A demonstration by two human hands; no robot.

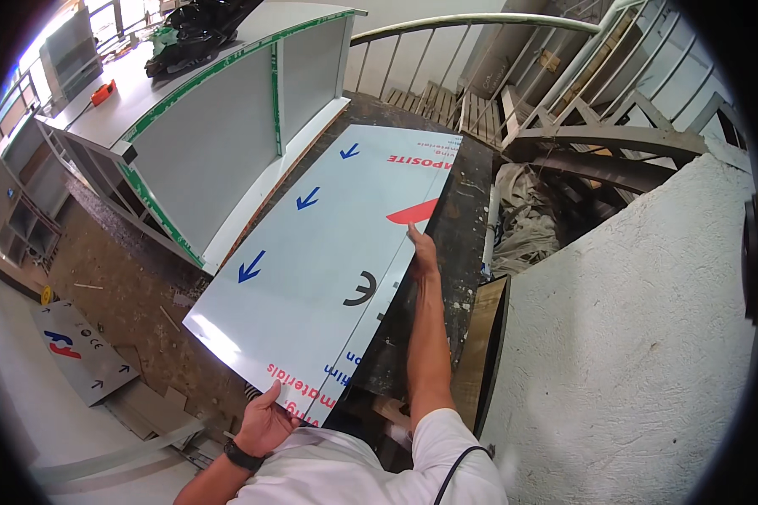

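Note:
A large white composite panel (312, 244), covered with printed film showing blue arrows and red lettering, lies tilted across a dark, paint-spotted bench (463, 244). My left hand (267, 422), with a black watch on the wrist, grips the panel's near edge, thumb on top and fingers partly underneath. My right hand (424, 254) holds the panel's right long edge, thumb on its face; the other fingers are mostly hidden beneath. A thin groove or seam runs along the panel close to that right edge.
A white cabinet frame (227, 135) with green tape edging stands at the left, bearing a black plastic bag (195, 38) and an orange tool (103, 93). A smaller printed panel (80, 349) lies lower left. A rough white wall (623, 337) and a metal railing (480, 21) bound the right and back.

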